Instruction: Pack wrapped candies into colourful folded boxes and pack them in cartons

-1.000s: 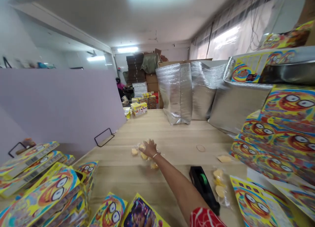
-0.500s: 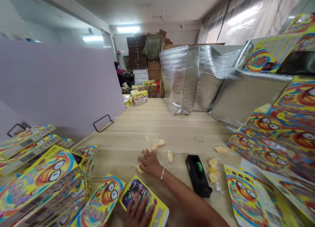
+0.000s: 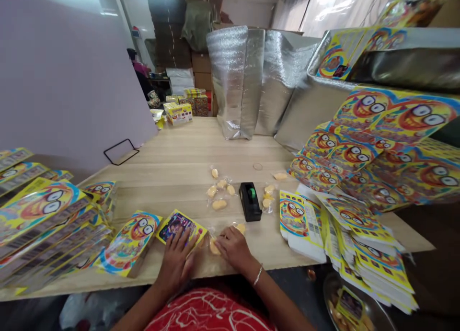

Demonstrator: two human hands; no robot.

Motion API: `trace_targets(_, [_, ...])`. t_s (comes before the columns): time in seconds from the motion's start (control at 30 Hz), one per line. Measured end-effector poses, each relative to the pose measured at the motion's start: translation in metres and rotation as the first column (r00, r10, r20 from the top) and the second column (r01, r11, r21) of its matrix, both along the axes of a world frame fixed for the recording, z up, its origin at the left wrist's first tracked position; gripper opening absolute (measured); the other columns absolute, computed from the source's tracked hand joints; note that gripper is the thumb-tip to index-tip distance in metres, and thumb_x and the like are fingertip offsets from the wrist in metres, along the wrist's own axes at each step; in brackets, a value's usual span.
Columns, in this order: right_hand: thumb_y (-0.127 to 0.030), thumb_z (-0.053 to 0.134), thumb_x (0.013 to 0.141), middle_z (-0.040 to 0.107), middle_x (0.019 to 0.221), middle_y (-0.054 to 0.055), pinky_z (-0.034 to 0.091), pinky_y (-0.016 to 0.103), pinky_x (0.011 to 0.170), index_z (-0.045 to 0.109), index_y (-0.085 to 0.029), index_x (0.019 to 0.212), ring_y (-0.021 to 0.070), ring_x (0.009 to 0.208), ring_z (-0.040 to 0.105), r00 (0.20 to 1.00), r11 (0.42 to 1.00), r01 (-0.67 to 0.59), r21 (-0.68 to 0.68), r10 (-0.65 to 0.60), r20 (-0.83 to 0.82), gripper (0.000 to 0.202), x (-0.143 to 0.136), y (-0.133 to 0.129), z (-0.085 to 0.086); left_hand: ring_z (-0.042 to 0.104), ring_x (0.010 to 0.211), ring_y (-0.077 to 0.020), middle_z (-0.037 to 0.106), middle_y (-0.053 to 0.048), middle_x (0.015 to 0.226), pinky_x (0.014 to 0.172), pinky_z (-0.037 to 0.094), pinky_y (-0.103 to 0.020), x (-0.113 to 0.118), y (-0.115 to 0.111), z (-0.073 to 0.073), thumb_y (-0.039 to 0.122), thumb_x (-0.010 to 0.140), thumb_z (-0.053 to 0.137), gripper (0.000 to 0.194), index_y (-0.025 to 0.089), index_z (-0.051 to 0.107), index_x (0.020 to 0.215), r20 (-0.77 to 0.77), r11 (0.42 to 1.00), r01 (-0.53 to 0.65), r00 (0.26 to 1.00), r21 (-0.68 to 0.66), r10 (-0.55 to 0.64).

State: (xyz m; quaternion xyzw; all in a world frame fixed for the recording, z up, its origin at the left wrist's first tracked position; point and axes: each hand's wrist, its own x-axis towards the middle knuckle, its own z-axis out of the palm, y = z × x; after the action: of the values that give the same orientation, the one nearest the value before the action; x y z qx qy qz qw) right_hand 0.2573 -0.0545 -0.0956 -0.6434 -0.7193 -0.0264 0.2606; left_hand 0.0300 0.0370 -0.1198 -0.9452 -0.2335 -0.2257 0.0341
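My left hand (image 3: 178, 254) lies with its fingers spread on a yellow box (image 3: 197, 225) that has a dark picture panel. My right hand (image 3: 233, 245) is at the table's near edge, its fingers curled over wrapped yellow pieces (image 3: 214, 247). Further up the table several more wrapped yellow pieces (image 3: 220, 205) form a loose group. A black tape dispenser (image 3: 250, 204) with a green roll stands right of them, beside another small wrapped bunch (image 3: 268, 197). Left of my left hand, a yellow box with a cartoon face (image 3: 131, 242) lies flat.
Boxes are stacked at the left (image 3: 46, 225). Flat cartons (image 3: 359, 235) and printed sheets pile up at the right. Silver foil bags (image 3: 233, 82) stand at the back. A metal bowl (image 3: 327, 292) is below the table's right side. A person (image 3: 142, 72) is far back.
The view has tilted down and turned right. My right hand has come back toward the near edge, with wrapped pieces under it. My left hand stays on the box.
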Motion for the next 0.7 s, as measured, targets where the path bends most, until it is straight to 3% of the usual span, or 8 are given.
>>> trace_targets(0.13, [-0.027, 0.057, 0.091, 0.061, 0.083, 0.004, 0.042, 0.028, 0.074, 0.066, -0.018, 0.077, 0.0176, 0.082, 0.054, 0.996, 0.988, -0.087, -0.124, 0.087, -0.009, 0.019, -0.015, 0.009, 0.008, 0.03, 0.137, -0.0305, 0.046, -0.013, 0.145, 0.104, 0.029, -0.048, 0.0, 0.0, 0.001, 0.023, 0.091, 0.035, 0.051, 0.02, 0.045, 0.141, 0.025, 1.0, 0.005, 1.0, -0.025, -0.004])
trace_targets(0.27, [-0.028, 0.059, 0.09, 0.062, 0.08, 0.003, 0.042, 0.026, 0.071, 0.066, -0.019, 0.076, 0.0166, 0.08, 0.056, 0.986, 0.953, -0.159, -0.259, 0.164, -0.004, 0.018, -0.013, 0.014, 0.016, 0.031, 0.137, -0.0291, 0.048, -0.013, 0.143, 0.105, 0.029, -0.049, 0.0, 0.0, -0.001, 0.022, 0.093, 0.032, 0.048, 0.016, 0.05, 0.136, 0.058, 0.997, -0.018, 0.998, -0.076, 0.022])
trace_targets(0.43, [-0.023, 0.052, 0.094, 0.064, 0.091, 0.005, 0.044, 0.025, 0.071, 0.064, -0.018, 0.091, 0.0161, 0.082, 0.06, 0.984, 0.97, 0.045, -0.239, -0.084, -0.157, 0.013, -0.031, -0.001, 0.01, 0.035, 0.135, -0.0281, 0.052, -0.011, 0.14, 0.105, 0.028, -0.047, 0.007, 0.0, -0.003, 0.024, 0.093, 0.032, 0.047, 0.017, 0.052, 0.135, 0.075, 0.993, -0.066, 0.994, -0.094, 0.074])
trace_targets(0.57, [-0.021, 0.05, 0.094, 0.065, 0.095, 0.005, 0.047, 0.024, 0.077, 0.066, -0.02, 0.093, 0.0153, 0.086, 0.06, 0.936, 0.98, -0.142, -0.141, 0.086, -0.343, 0.016, -0.06, 0.002, 0.0, 0.037, 0.133, -0.028, 0.052, -0.012, 0.14, 0.104, 0.025, -0.046, 0.01, 0.001, -0.002, 0.025, 0.093, 0.034, 0.048, 0.018, 0.049, 0.138, 0.057, 0.999, -0.026, 0.998, -0.036, 0.028])
trace_targets(0.6, [-0.02, 0.05, 0.094, 0.065, 0.095, 0.005, 0.048, 0.024, 0.078, 0.067, -0.02, 0.093, 0.0154, 0.088, 0.06, 0.921, 0.981, -0.139, -0.133, 0.079, -0.382, 0.017, -0.065, 0.005, -0.002, 0.038, 0.132, -0.028, 0.053, -0.013, 0.14, 0.104, 0.025, -0.046, 0.01, 0.001, -0.001, 0.025, 0.093, 0.033, 0.048, 0.018, 0.049, 0.138, 0.059, 0.999, -0.024, 0.998, -0.026, 0.026])
trace_targets(0.7, [-0.018, 0.048, 0.095, 0.066, 0.099, 0.007, 0.05, 0.026, 0.084, 0.069, -0.019, 0.096, 0.0169, 0.092, 0.062, 0.889, 0.983, 0.049, -0.179, -0.125, -0.44, 0.02, -0.07, 0.015, -0.004, 0.04, 0.131, -0.0276, 0.054, -0.012, 0.139, 0.103, 0.026, -0.045, 0.012, 0.003, -0.001, 0.023, 0.092, 0.033, 0.048, 0.019, 0.052, 0.136, 0.057, 0.998, -0.054, 0.997, -0.027, 0.055])
